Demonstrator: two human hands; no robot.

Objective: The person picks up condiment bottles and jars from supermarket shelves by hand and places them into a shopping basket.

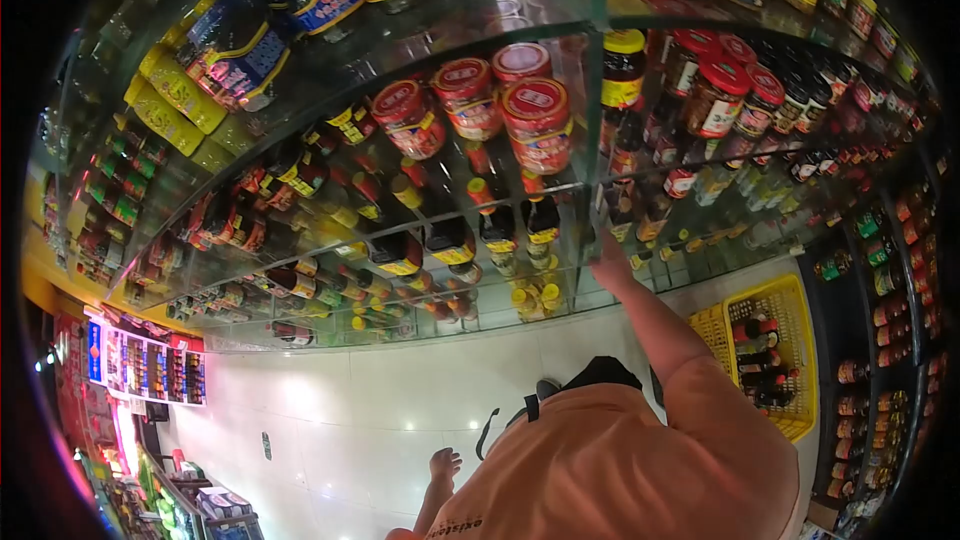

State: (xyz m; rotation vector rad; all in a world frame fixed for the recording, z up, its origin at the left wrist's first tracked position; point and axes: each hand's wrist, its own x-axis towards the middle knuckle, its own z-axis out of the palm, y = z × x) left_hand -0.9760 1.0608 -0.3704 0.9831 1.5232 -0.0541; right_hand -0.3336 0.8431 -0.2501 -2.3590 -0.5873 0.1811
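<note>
My right hand (609,262) reaches up to the front of a glass shelf (590,190), by the upright between two shelf sections. Its fingers are mostly lost against the dark bottles behind, so I cannot see if they hold anything. Nearby stand sauce bottles with yellow caps (540,297) and dark bottles (543,215). Above them sit red-lidded jars (537,115) and a yellow-lidded jar (622,65). My left hand (445,462) hangs low over the pale floor, away from the shelves, fingers loosely bent and apart, with nothing in it.
A yellow plastic basket (800,340) holding several dark bottles stands on the floor to my right. Beyond it rises a dark rack (850,340) of jars. Shiny tiled floor (330,420) extends to the left, towards a lit display (160,365) and stacked boxes (222,502).
</note>
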